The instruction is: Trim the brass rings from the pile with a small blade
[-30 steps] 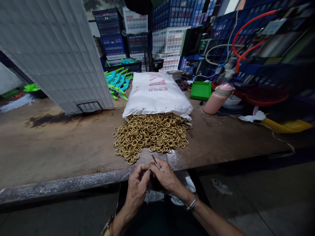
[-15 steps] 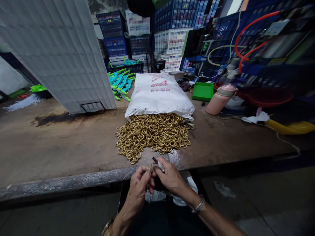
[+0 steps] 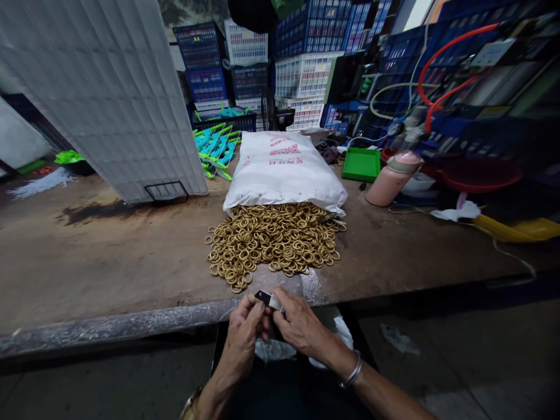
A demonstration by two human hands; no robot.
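Observation:
My left hand [image 3: 242, 326] is closed in a pinch at the table's front edge, thumb against fingers. A small gold ring showed in that pinch a moment ago; the fingers and blade now mostly hide it. In my right hand [image 3: 301, 324] is a small knife [image 3: 264, 297] with a dark blade and a pale handle, gripped by thumb and fingers. Its blade points left and lies at the left fingertips; whether it touches the ring I cannot tell. Just beyond both hands, a heap of gold rings [image 3: 273, 242] spills out of a white sack [image 3: 284, 175] with red print.
On the brown table [image 3: 144, 256] a tall whitish panel [image 3: 114, 99] stands at left. Turquoise-green plastic pieces [image 3: 216, 149] lie behind it. To the right are a green tray [image 3: 361, 164], a pink bottle [image 3: 391, 179] and a yellow scoop-like piece [image 3: 516, 227]. Stacked crates [image 3: 306, 73] fill the back.
The knife has swung left and down, so its blade now lies at the left fingertips. My left hand has shifted slightly left and keeps its pinch.

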